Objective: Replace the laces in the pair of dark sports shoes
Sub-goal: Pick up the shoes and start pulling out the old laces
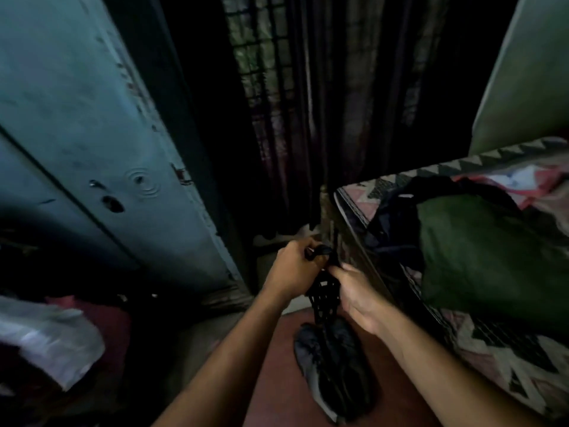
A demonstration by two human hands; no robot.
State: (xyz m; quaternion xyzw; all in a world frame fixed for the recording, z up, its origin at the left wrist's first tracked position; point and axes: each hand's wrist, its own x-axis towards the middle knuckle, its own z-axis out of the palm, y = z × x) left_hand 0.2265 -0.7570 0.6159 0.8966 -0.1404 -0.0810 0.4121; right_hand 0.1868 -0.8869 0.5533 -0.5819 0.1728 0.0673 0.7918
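- Head view, centre of the frame: we hold one dark shoe (pixel 324 291) up between both hands in a dim room, its laced front facing us and its crossed black lacing just readable against the gloom.
- Our left hand (pixel 292 269) is curled closed around a dark loop of lace (pixel 320 251) at the top of the shoe, the fingers wrapped tight on it.
- Our right hand (pixel 357 291) sits just right of the shoe with fingers bent against its side; it appears to grip the upper, though shadow hides exactly what the fingertips pinch.
- Lower centre: the second shoe (pixel 332 371) lies on the reddish floor (pixel 277 380) directly below the raised one, sole edge showing pale; we cannot tell whether it is laced.
- Right of the frame: a bed with a patterned cover (pixel 508 349) carries a dark green bundle (pixel 492 257); a blue door (pixel 92 134) fills the left, and a dark curtain (pixel 323 118) hangs in the upper centre.
- Our reading: the lace is being worked at the top eyelets, with most of the job still ahead.
- The risk from here lies in the poor light: black lace on a black shoe makes a skipped eyelet or a snagged, knotted pull likely, and a hard tug could jerk the shoe out of the right hand onto the one below.
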